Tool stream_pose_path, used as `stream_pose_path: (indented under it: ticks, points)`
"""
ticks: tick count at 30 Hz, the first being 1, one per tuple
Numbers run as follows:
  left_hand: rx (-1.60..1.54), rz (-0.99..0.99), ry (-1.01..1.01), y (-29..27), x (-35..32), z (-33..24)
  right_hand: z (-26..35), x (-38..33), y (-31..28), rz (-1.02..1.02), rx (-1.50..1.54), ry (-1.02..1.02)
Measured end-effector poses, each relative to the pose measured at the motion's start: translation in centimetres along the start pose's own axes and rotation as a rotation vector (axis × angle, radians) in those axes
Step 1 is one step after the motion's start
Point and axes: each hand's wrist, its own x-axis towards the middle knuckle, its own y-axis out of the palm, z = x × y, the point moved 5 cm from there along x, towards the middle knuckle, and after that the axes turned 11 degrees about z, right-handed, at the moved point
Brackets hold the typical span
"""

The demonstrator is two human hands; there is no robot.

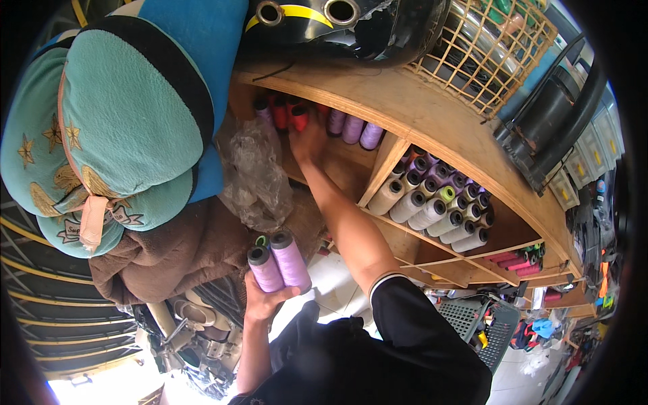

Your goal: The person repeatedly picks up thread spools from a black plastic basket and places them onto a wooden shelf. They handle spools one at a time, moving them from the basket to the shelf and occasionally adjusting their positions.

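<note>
My left hand (265,298) is closed round lilac thread spools (291,262) held upright in front of my body. At least two stand side by side there, and a bit of green shows behind them. My right arm reaches into an upper shelf compartment, where my right hand (309,140) has its fingers round a red thread spool (298,116). More red spools (279,110) stand just left of that hand. To its right is a short row of lilac spools (352,128). The far side of my right hand's grip is partly hidden.
The wooden shelf (391,162) has another compartment packed with white spools (427,213), and pink spools (520,260) lie further right. A crumpled clear plastic bag (253,172) hangs beside my right arm. Teal cushions (135,101) fill the left; a wicker basket (482,57) sits on top.
</note>
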Motion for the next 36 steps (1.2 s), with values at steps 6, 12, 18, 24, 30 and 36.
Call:
stream_pose_path:
  ticks: [6,12,18,24,30,36]
  points:
    - [0.017,-0.016,0.089,0.2,1.4,-0.9,-0.5,-0.3,0.0,0.025,0.072,0.047]
    - [0.04,-0.002,0.147,0.4,4.5,-1.9,-1.3,-0.3,-0.4,-0.115,0.071,-0.061]
    - [0.051,0.013,0.17,0.2,6.2,-2.1,-2.5,-3.7,-3.5,-0.299,0.172,0.176]
    - [0.061,-0.007,0.188,0.3,6.9,-1.6,-4.2,-2.7,-3.8,0.039,0.603,0.467]
    - [0.05,-0.017,0.182,0.2,6.9,-1.6,-1.6,-0.8,-3.5,-0.124,0.091,0.115]
    - [0.061,-0.017,0.192,0.4,6.9,-1.9,-2.0,-0.5,-2.3,-0.083,-0.025,0.091]
